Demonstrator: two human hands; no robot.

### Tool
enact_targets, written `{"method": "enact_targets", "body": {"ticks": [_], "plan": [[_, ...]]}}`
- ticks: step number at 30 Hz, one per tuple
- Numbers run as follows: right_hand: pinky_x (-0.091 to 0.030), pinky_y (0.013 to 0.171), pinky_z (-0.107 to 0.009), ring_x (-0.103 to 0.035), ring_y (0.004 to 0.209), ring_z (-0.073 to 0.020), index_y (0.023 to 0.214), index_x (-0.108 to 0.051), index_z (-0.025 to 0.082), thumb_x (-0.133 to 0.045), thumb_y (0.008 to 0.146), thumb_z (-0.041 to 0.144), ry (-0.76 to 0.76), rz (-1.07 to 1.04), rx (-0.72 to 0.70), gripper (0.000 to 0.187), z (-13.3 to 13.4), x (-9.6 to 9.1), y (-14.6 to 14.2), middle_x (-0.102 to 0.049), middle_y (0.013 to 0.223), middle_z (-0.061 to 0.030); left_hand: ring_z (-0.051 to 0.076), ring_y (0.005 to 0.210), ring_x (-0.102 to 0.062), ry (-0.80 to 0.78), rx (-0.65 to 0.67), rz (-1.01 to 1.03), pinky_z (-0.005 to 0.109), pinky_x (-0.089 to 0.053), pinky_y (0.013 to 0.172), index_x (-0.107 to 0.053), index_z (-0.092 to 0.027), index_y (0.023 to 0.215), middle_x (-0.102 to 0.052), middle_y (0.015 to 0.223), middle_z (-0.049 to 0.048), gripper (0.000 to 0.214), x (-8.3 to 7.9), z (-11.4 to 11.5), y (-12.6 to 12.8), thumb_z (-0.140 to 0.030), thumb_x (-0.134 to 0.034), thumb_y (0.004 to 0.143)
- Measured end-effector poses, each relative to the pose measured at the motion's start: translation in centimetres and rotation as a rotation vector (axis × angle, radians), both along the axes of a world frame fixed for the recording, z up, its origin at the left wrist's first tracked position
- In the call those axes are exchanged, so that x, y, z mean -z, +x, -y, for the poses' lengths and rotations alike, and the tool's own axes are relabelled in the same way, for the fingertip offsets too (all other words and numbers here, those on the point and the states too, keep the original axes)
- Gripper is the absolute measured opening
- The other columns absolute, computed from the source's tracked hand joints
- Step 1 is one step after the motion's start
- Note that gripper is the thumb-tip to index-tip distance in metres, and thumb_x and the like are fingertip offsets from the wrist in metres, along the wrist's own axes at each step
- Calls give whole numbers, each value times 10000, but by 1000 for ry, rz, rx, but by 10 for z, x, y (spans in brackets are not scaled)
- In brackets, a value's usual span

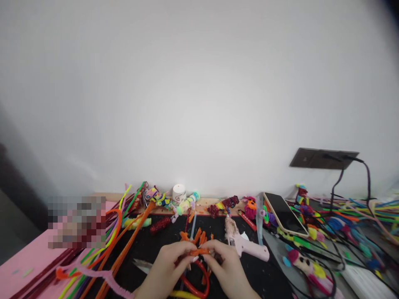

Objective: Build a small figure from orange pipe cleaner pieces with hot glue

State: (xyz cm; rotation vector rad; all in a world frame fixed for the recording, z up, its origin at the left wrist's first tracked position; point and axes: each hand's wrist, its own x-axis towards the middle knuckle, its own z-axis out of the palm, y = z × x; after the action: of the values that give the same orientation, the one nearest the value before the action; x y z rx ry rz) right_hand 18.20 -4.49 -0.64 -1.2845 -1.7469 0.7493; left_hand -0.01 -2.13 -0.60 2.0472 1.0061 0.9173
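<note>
A short orange pipe cleaner piece [200,251] is pinched between my left hand [171,263] and my right hand [222,263], low in the middle of the view. Thumbs and forefingers of both hands are closed on its ends. Several more orange pieces [197,236] lie just beyond my fingertips on the black mat [174,232]. A red loop [204,276] curves below my hands. Scissor blades [142,265] show beside my left wrist, their handles hidden. To the right of my right hand lies a pale pink glue gun [247,245].
Long pipe cleaners [124,249] spread across the left side. Finished pipe-cleaner figures [222,205] and a white paper cup [179,194] line the wall. A phone [285,214], a doll-like figure [311,270] and black cables [335,187] occupy the right.
</note>
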Motion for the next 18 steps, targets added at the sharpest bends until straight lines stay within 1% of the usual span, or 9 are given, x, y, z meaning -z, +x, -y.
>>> {"method": "enact_targets", "body": {"ticks": [4,5,6,8,9,12,14,15,18], "plan": [[-450,566,-214,-593,604,-146,1006,-648,188,-537,777,158,37,48,-17,256,-2,-5,7,-658,710,-8,119,596,-608,-61,-37,64,180,-450,615,-693,-186,833,-675,709,10,172,4,-2,-1,-220,-526,852],[-455,563,-219,-592,591,-147,1018,-640,187,-521,794,181,53,63,-12,253,-4,-8,12,-652,701,-8,121,581,-607,-89,-60,85,183,-452,599,-696,-181,827,-671,692,11,174,4,-2,-1,-236,-532,847],[-463,581,-230,-599,599,-152,999,-640,185,-486,827,210,83,86,28,232,-6,-13,19,-651,688,-13,125,570,-604,-115,-88,111,186,-453,582,-697,-175,820,-664,672,12,174,3,-3,-2,-254,-543,839],[-480,660,-263,-630,691,-176,927,-646,186,-447,859,262,125,149,145,223,-10,-24,37,-680,778,-47,135,567,-601,-156,-148,165,193,-456,565,-700,-166,804,-656,637,13,176,3,-5,-2,-287,-573,815],[-484,669,-274,-634,707,-183,941,-641,186,-431,864,279,131,169,211,242,-13,-29,48,-685,807,-58,139,566,-601,-173,-180,192,196,-459,562,-702,-162,797,-654,623,13,176,2,-6,-3,-297,-589,801],[-489,704,-298,-637,764,-199,966,-632,186,-415,825,236,58,309,340,264,-18,-37,83,-680,893,-76,152,578,-610,-228,-251,255,209,-475,569,-711,-157,790,-677,635,21,177,2,-9,-3,-310,-627,760],[-449,858,-334,-612,941,-224,990,-626,169,-437,734,155,52,441,391,319,-18,-34,102,-654,1008,-97,161,595,-623,-262,-280,291,221,-490,582,-713,-154,788,-698,669,30,179,4,-11,-2,-311,-644,737],[-427,893,-341,-593,991,-233,1016,-621,161,-449,685,127,26,501,390,375,-17,-30,108,-642,1031,-104,165,601,-627,-276,-288,304,226,-495,587,-713,-153,784,-705,678,32,178,4,-12,-1,-311,-651,728],[-427,859,-330,-578,1023,-244,1093,-594,187,-485,618,118,-120,607,402,491,-12,-17,115,-616,1090,-99,170,604,-631,-297,-300,318,232,-501,588,-707,-151,772,-707,675,33,173,5,-13,0,-307,-659,713]]}}
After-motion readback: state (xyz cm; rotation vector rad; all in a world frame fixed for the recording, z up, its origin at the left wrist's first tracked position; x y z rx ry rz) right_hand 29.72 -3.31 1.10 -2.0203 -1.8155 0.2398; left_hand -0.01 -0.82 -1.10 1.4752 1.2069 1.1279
